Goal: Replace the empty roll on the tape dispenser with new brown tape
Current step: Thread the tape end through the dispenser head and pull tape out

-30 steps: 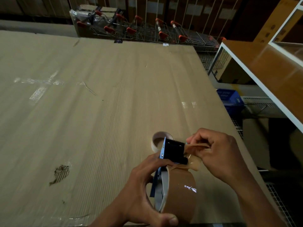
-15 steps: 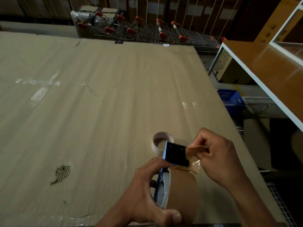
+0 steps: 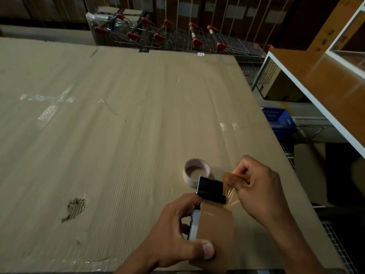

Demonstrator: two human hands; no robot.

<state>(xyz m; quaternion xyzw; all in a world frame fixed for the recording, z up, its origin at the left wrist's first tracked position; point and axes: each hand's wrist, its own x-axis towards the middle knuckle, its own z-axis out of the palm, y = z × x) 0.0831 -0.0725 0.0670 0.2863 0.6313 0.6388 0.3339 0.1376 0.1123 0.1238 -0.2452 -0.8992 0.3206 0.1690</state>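
Observation:
The tape dispenser (image 3: 210, 189), blue-edged with a black toothed head, is held over the near right part of the cardboard-covered table. A full roll of brown tape (image 3: 214, 226) sits on it. My left hand (image 3: 173, 232) grips the dispenser and roll from the left, thumb pressed on the roll's near side. My right hand (image 3: 256, 186) pinches the loose brown tape end (image 3: 230, 181), pulled out to the right of the black head. The empty pale cardboard roll (image 3: 194, 171) lies on the table just beyond the dispenser.
A corrugated cardboard sheet (image 3: 118, 145) covers the table, with a torn spot at the near left and tape strips at the left. Shopping trolleys (image 3: 177, 36) stand beyond the far edge. A white-framed brown shelf (image 3: 320, 82) and a blue crate (image 3: 278, 117) are on the right.
My right hand has drawn the tape end a little further up and to the right of the black head. The dispenser has tilted slightly; my left hand keeps its grip.

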